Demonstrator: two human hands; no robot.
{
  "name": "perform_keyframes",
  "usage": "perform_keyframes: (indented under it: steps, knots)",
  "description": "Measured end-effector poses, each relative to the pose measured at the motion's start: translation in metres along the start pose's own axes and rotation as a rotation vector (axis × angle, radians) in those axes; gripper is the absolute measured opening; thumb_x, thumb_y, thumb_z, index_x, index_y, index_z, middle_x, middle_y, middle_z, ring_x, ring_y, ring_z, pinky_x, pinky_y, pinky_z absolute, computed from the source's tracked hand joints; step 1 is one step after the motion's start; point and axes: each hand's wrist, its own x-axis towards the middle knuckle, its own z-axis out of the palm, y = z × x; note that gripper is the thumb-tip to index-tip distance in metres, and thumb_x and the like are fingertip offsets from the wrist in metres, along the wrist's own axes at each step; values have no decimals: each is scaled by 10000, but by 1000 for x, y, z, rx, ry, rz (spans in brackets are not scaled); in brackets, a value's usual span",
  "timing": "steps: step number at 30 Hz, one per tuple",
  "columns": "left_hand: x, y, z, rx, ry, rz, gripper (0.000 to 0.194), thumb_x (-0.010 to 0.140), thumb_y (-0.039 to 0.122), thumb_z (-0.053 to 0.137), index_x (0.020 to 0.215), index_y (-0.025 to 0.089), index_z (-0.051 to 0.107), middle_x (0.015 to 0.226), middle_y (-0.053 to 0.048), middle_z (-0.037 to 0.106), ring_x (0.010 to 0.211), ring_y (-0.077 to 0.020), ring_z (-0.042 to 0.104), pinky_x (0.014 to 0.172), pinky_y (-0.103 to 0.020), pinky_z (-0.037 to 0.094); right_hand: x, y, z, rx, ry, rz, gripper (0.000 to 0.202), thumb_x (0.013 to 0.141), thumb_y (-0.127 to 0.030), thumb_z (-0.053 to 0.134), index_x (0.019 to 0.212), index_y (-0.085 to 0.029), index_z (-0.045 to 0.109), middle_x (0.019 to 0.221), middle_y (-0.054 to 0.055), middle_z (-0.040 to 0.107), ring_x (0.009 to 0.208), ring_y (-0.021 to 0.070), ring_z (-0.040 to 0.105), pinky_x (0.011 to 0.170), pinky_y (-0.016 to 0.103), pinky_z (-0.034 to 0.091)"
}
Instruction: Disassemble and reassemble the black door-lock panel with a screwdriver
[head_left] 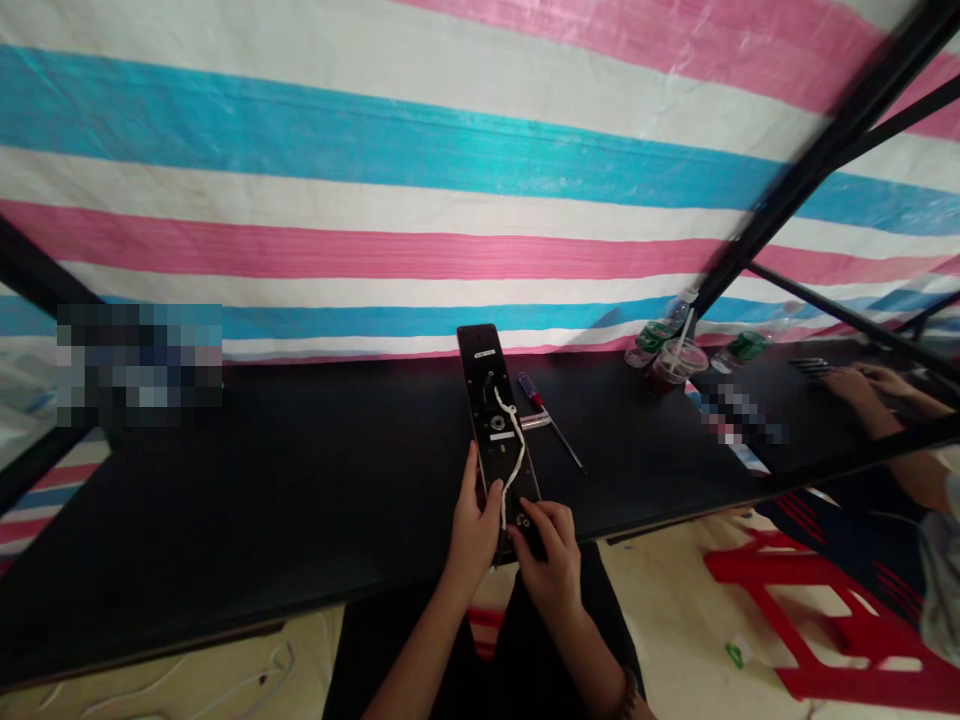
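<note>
A long black door lock panel (489,385) lies with its inner face up, its lower end over the table's front edge. A white cable (520,450) runs down its face, and a silvery handle (534,421) juts out at its right side. My left hand (474,515) is closed around the panel's left edge, thumb on the face beside the cable. At the lower end, the thumb and fingers of my right hand (553,555) are pinched together against the panel; whatever small part is between them is hidden. A screwdriver (553,425) with a purple and red grip lies just right of the panel.
The black table (300,460) meets a striped sheet (337,250) at its back. Right of the screwdriver stand a plastic cup with a straw (675,365) and a bottle (652,340). Another person's hands (862,385) are at the neighbouring table, near a red stool (780,570).
</note>
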Motion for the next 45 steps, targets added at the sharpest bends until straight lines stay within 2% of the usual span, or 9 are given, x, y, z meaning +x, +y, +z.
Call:
perform_keyframes:
  steps: [4, 10, 15, 18, 22, 27, 34, 41, 45]
  knots:
    - [0, 1, 0, 9, 9, -12, 673, 955, 342, 539, 1573, 266, 286, 1621, -68, 381, 1478, -238, 384, 1237, -433, 286, 4, 4, -6, 35, -92, -11, 285, 931, -117, 611, 1172, -245, 692, 950, 72, 635, 894, 214, 615, 760, 362, 571]
    - [-4, 3, 3, 85, 25, 28, 648, 952, 325, 528, 1561, 258, 317, 1586, -74, 433, 1474, -236, 388, 1223, -421, 311, 2, 0, 5, 28, 54, 11, 169, 927, -121, 614, 1023, -211, 719, 872, 68, 646, 833, 205, 620, 721, 347, 562]
    - [12, 20, -43, 360, 180, 141, 347, 962, 367, 505, 1226, 203, 660, 1262, -114, 630, 1057, -229, 662, 910, -374, 555, 58, 22, -42, 203, -651, 22, 261, 842, -280, 752, 1099, -238, 749, 856, 29, 701, 731, 174, 658, 642, 278, 556]
    - [37, 28, -84, 724, 234, 204, 319, 957, 336, 488, 1144, 180, 695, 1120, -120, 658, 966, -252, 648, 877, -410, 542, 121, 51, -55, 68, -806, 184, 246, 925, -356, 647, 1092, -209, 751, 861, 31, 741, 747, 177, 677, 689, 276, 539]
    - [66, 28, -108, 942, 94, 215, 250, 887, 294, 585, 1054, 202, 746, 995, -97, 709, 978, -292, 624, 943, -456, 497, 192, 87, -15, -377, -718, 341, 305, 977, -362, 579, 1053, -110, 733, 985, 144, 750, 908, 221, 687, 804, 282, 483]
    - [74, 28, -96, 996, 58, 210, 198, 876, 283, 617, 960, 206, 778, 973, -99, 721, 951, -300, 619, 918, -447, 476, 228, 113, 41, -472, -775, 425, 337, 935, -384, 657, 992, -59, 731, 1015, 226, 745, 904, 247, 714, 732, 265, 461]
    - [70, 32, -94, 947, 55, 183, 156, 878, 233, 619, 839, 210, 768, 891, -79, 704, 905, -275, 612, 870, -407, 473, 231, 123, 40, -441, -931, 455, 181, 825, -251, 768, 764, -83, 736, 660, 147, 731, 592, 208, 685, 587, 267, 435]
    - [68, 35, -96, 717, 114, 147, 96, 808, 198, 689, 727, 215, 738, 821, -53, 686, 892, -260, 609, 926, -430, 453, 210, 103, -26, -298, -692, 461, 242, 1017, -323, 458, 1028, -144, 620, 698, 56, 705, 510, 145, 634, 576, 259, 474]
    - [60, 49, -93, 480, 183, 89, 101, 820, 282, 686, 794, 205, 747, 832, -47, 726, 856, -238, 650, 854, -391, 498, 179, 58, -76, 388, -60, 400, 309, 931, -483, 594, 1074, -209, 585, 811, 33, 693, 552, 153, 626, 552, 288, 501]
